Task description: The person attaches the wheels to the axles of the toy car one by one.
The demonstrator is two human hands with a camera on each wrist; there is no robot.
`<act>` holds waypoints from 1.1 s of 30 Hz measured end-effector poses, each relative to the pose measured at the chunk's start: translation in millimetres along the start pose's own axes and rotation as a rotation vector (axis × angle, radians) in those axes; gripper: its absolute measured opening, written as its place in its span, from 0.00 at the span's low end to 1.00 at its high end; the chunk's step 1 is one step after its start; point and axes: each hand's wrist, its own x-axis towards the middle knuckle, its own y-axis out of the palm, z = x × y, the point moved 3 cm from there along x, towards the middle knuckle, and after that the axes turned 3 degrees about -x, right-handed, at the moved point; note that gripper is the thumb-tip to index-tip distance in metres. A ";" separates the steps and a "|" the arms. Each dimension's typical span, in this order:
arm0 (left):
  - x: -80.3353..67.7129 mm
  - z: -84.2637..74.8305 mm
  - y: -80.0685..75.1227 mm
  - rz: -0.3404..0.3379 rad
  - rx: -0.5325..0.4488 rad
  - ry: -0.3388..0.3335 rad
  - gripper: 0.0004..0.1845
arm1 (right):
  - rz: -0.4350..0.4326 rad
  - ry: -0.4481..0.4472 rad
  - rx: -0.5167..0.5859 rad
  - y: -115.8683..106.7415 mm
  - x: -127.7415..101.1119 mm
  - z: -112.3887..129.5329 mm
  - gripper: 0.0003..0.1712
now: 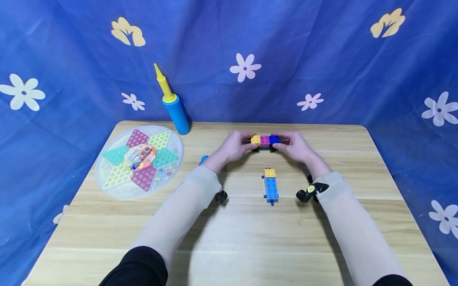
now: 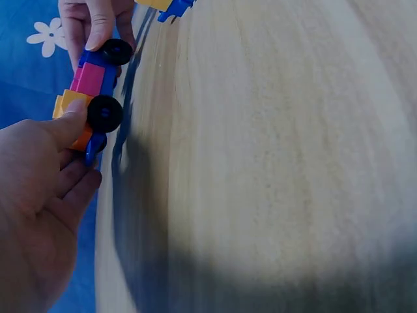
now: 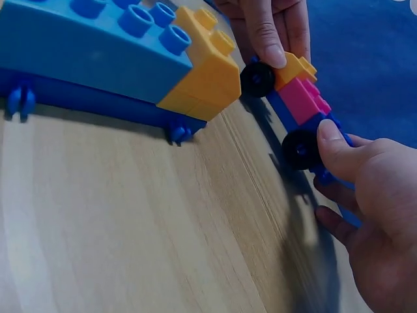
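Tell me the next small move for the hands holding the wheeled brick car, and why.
Probably set the yellow, pink and blue brick car with black wheels down on the wooden table. Left hand and right hand pinch its ends, and the light-blue and yellow brick block on a blue base lies just in front.

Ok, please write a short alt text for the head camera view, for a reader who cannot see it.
Two hands, left hand and right hand, hold a small toy car of yellow, pink and blue bricks over a wooden table. A second brick vehicle lies nearer the camera; a round game board and a blue pump stand to the left.
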 end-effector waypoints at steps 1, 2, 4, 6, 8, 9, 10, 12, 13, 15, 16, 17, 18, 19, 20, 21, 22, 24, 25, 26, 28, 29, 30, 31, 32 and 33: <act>-0.4 1.0 0.6 -0.003 0.001 -0.003 0.28 | -0.001 0.000 -0.006 0.9 0.1 0.1 0.27; -0.8 1.8 1.2 -0.004 0.004 -0.002 0.28 | -0.002 -0.001 -0.010 1.6 -0.3 0.6 0.26; -1.7 3.0 2.5 -0.006 0.008 -0.002 0.28 | -0.001 0.001 -0.018 2.4 -1.2 0.5 0.26; -3.0 3.8 3.3 -0.005 0.008 -0.005 0.28 | -0.001 0.008 -0.016 2.7 -2.2 0.2 0.26; -3.8 3.9 4.0 -0.005 0.006 -0.011 0.28 | -0.001 0.015 -0.013 2.8 -3.4 0.2 0.26; -4.3 3.8 4.0 -0.006 0.005 -0.015 0.28 | -0.002 0.018 -0.010 2.8 -3.8 0.3 0.27; -4.7 3.6 4.0 -0.006 0.005 -0.016 0.28 | -0.001 0.019 -0.003 2.9 -3.9 0.3 0.27; -5.7 3.0 3.4 -0.008 0.006 -0.018 0.30 | 0.003 0.018 0.002 2.8 -4.6 1.2 0.28; -6.4 2.4 2.9 -0.011 0.010 -0.017 0.31 | 0.008 0.016 0.007 2.7 -5.3 2.0 0.29; -8.5 1.5 1.4 -0.016 0.013 -0.026 0.34 | 0.020 0.009 0.019 1.5 -6.9 3.6 0.32; -10.1 0.9 0.2 -0.018 0.013 -0.034 0.36 | 0.025 0.006 0.021 0.4 -8.1 4.4 0.33; -12.0 0.2 -1.2 -0.021 0.012 -0.045 0.38 | 0.029 0.001 0.027 -1.2 -10.2 5.9 0.35; -14.0 -0.6 -2.8 -0.023 0.008 -0.054 0.39 | 0.030 -0.003 0.032 -3.1 -12.6 7.5 0.36; -15.9 -1.2 -4.3 -0.024 0.004 -0.063 0.40 | 0.028 -0.009 0.034 -5.6 -15.1 8.6 0.36; -18.4 -2.2 -6.1 -0.026 -0.001 -0.073 0.41 | 0.024 -0.014 0.033 -8.4 -17.7 9.9 0.36; -20.7 -3.4 -8.1 -0.030 -0.007 -0.073 0.41 | 0.020 -0.020 0.030 -11.4 -20.7 11.0 0.36; -23.5 -5.3 -10.3 -0.035 -0.015 -0.070 0.41 | 0.012 -0.023 0.023 -14.5 -24.1 12.5 0.36; -29.2 -9.6 -14.0 -0.044 -0.029 -0.045 0.41 | 0.001 -0.039 0.010 -20.5 -30.8 15.2 0.35; -32.4 -12.3 -15.6 -0.050 -0.036 -0.027 0.40 | -0.003 -0.053 0.003 -23.2 -34.4 16.7 0.34; -35.9 -15.7 -17.2 -0.056 -0.048 -0.005 0.39 | -0.008 -0.064 -0.004 -25.9 -38.4 18.6 0.33; -42.9 -22.6 -19.3 -0.066 -0.072 0.045 0.38 | -0.016 -0.093 -0.019 -30.3 -46.6 22.7 0.32; -46.4 -26.0 -19.7 -0.067 -0.083 0.069 0.37 | -0.016 -0.108 -0.023 -32.2 -50.9 24.8 0.31; -50.1 -29.3 -19.9 -0.067 -0.093 0.090 0.37 | -0.020 -0.119 -0.027 -34.1 -55.4 27.0 0.30; -53.9 -33.0 -19.9 -0.064 -0.104 0.112 0.36 | -0.022 -0.131 -0.031 -35.8 -60.2 29.4 0.30; -57.9 -36.5 -19.6 -0.060 -0.112 0.129 0.36 | -0.024 -0.138 -0.036 -37.4 -64.8 31.6 0.29; -61.9 -39.3 -19.0 -0.057 -0.114 0.143 0.36 | -0.026 -0.143 -0.039 -38.9 -69.4 33.8 0.29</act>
